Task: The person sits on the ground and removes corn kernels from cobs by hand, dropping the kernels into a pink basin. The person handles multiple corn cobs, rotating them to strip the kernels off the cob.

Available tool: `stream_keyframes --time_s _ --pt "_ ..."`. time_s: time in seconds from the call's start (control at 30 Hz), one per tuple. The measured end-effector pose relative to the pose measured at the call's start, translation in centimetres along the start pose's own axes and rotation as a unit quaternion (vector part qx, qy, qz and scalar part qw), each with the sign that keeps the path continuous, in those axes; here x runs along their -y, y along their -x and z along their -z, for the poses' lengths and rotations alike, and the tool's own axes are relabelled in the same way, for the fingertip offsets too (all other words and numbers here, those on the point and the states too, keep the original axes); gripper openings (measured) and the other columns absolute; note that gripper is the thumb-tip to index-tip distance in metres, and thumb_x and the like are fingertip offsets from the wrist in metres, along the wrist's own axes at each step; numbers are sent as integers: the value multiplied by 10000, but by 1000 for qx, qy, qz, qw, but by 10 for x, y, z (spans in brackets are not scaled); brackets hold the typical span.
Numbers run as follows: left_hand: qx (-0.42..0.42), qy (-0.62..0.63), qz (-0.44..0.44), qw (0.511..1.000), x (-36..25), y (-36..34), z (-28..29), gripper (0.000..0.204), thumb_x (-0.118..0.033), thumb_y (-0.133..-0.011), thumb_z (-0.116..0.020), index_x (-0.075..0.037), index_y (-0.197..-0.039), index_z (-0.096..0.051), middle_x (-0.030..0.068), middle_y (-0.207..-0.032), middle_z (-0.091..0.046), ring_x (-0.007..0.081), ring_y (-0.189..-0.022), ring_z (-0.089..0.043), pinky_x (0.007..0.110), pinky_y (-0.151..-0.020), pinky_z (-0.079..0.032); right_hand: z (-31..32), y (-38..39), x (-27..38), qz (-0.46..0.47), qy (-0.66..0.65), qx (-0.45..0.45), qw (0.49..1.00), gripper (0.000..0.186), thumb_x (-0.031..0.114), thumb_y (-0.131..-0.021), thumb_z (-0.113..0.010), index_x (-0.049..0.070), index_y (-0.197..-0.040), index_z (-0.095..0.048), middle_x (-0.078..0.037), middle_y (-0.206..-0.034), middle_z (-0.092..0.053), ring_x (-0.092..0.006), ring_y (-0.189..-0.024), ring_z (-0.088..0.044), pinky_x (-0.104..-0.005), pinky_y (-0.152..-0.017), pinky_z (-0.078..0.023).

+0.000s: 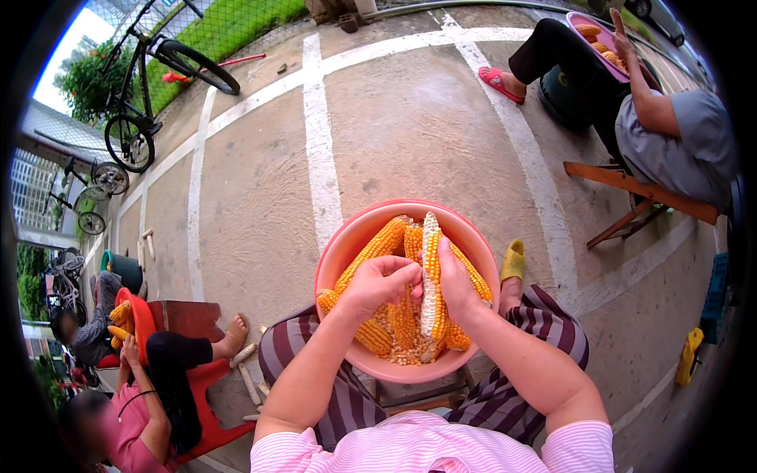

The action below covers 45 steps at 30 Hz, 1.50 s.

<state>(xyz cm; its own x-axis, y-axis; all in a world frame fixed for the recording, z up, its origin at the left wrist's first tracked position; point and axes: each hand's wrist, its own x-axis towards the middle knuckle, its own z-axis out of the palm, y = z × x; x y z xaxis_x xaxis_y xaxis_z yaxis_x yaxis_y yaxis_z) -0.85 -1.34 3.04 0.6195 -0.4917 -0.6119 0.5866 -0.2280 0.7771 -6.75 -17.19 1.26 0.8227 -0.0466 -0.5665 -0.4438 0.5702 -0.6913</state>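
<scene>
A pink basin [344, 232] rests between my striped-trousered legs, holding several yellow corn cobs [378, 250] and loose kernels [394, 351]. My right hand [459, 288] grips an upright, partly stripped cob [432, 260], its bare whitish side showing beside rows of yellow kernels. Just left of that cob, my left hand [377, 285] has its fingers curled, thumb and forefinger together near the cob; whatever is between them is too small or hidden to make out.
A seated person [674, 150] at right and people [134, 426] at lower left have basins of corn. Bicycles [130, 142] stand along the left fence. Bare cobs [246, 378] lie left of my legs. A yellow tool [688, 355] and blue crate [714, 299] lie at right.
</scene>
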Motion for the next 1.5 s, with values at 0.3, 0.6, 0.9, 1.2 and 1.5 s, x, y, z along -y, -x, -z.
stream_keyframes --time_s 0.3,0.6,0.9,1.2,1.5 --pt "-22 79 8 997 10 -2 -13 295 -350 -971 -685 -62 -1011 -735 -38 -748 -638 43 -589 -604 184 -513 -478 -8 0 -10 82 49 -25 995 530 480 -1095 -270 46 -1032 -568 -41 -842 -614 -101 -689 -581 -252 -631 -500" --pt "-6 143 -56 988 13 -4 -31 376 -305 -984 -679 -91 -1293 -663 -101 -808 -580 -4 -675 -464 162 -595 -359 -10 0 -1 111 39 -52 992 538 467 -1099 -282 23 -1126 -584 -47 -977 -596 -120 -897 -564 -280 -828 -478" --pt "3 315 -10 949 26 3 -49 439 -244 -1017 -623 -81 -1417 -547 -36 -1094 -671 26 -911 -586 205 -853 -488 1 -3 -19 140 81 -75 984 568 450 -1097 -296 -24 -1174 -600 -100 -1058 -631 -171 -1010 -579 -311 -940 -454" --pt "31 322 -14 946 37 2 -46 474 -244 -1026 -608 -108 -1467 -501 -48 -1081 -664 22 -901 -574 211 -846 -478 3 -8 -27 154 91 -83 980 549 438 -1097 -312 -20 -1166 -607 -108 -1074 -634 -170 -1013 -578 -310 -947 -450" --pt "33 331 -11 943 35 4 -52 481 -233 -1036 -589 -105 -1486 -476 -90 -959 -588 12 -798 -478 192 -795 -450 6 -9 -32 166 91 -101 977 499 433 -1092 -342 2 -1103 -593 -65 -957 -607 -143 -903 -559 -301 -846 -472"
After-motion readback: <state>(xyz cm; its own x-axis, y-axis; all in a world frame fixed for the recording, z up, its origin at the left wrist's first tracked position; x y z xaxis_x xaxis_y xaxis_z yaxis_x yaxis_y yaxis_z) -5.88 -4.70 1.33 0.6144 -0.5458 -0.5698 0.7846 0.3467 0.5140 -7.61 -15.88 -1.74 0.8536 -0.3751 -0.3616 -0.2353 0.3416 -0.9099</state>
